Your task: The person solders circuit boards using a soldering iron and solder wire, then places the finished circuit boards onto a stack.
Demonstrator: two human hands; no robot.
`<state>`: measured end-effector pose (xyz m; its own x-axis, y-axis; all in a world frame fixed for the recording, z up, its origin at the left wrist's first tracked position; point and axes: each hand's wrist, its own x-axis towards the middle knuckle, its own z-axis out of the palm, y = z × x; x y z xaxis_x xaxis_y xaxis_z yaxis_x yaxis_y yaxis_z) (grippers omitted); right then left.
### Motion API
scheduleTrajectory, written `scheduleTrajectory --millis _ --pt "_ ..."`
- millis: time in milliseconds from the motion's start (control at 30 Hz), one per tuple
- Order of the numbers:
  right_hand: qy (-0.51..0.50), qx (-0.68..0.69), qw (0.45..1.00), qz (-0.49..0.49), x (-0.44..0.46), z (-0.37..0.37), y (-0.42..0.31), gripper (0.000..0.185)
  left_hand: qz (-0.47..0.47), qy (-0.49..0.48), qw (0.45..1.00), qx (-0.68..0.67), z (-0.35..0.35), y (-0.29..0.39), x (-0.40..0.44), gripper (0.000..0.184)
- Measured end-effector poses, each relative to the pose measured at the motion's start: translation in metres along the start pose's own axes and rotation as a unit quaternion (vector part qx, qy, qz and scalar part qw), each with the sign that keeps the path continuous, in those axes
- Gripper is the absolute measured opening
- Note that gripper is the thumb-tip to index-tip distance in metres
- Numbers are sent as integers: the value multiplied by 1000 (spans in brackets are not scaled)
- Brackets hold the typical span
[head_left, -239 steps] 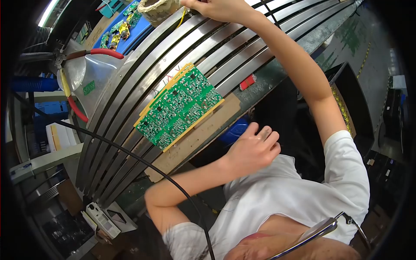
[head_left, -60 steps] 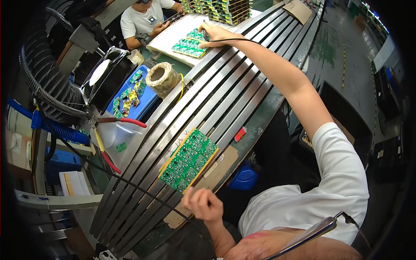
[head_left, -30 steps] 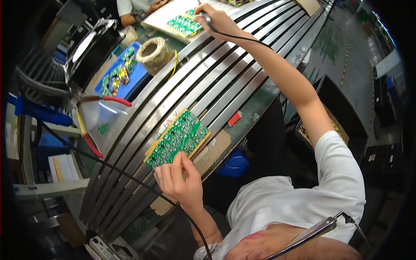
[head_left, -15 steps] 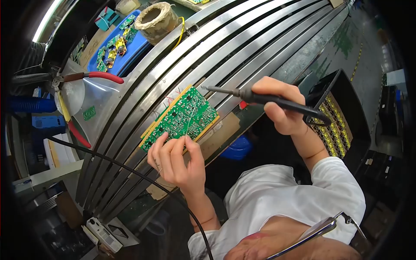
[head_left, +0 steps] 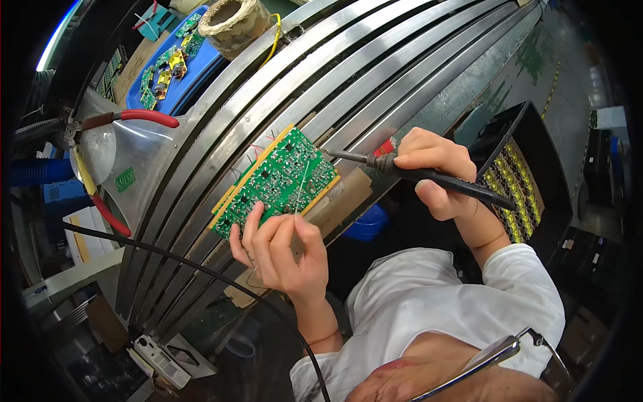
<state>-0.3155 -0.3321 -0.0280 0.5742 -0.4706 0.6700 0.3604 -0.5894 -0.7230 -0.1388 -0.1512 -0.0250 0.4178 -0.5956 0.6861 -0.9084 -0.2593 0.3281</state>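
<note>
A green circuit board [head_left: 258, 184] with yellow strips along its long edges lies tilted in view across metal rails. My left hand [head_left: 284, 254] is at the board's near edge, thumb and forefinger pinched on a thin solder wire [head_left: 304, 179] that reaches over the board. In my right hand [head_left: 439, 164] is a soldering iron [head_left: 425, 175], gripped around its black handle. The iron's tip points left at the board's right edge; whether it touches is unclear. Thin red wires stick out beyond the board's far edge.
Long steel rails [head_left: 375, 47] cross the bench. At the upper left are a blue tray [head_left: 194, 80] of small boards, a roll-shaped pot [head_left: 234, 27] and red-handled pliers [head_left: 147, 117]. A black cable [head_left: 181, 258] runs past my left forearm. A black crate [head_left: 516, 124] with yellow parts stands right.
The soldering iron's tip has shifted slightly down and right along the board's edge. My left hand has moved a little right and down, still pinching the solder wire. The view has shifted slightly.
</note>
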Motion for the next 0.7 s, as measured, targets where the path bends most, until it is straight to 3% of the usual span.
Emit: scheduleTrajectory --millis 700 --pt "-26 -17 999 6 -9 4 -15 29 -2 -12 1000 -16 -25 -18 -30 4"
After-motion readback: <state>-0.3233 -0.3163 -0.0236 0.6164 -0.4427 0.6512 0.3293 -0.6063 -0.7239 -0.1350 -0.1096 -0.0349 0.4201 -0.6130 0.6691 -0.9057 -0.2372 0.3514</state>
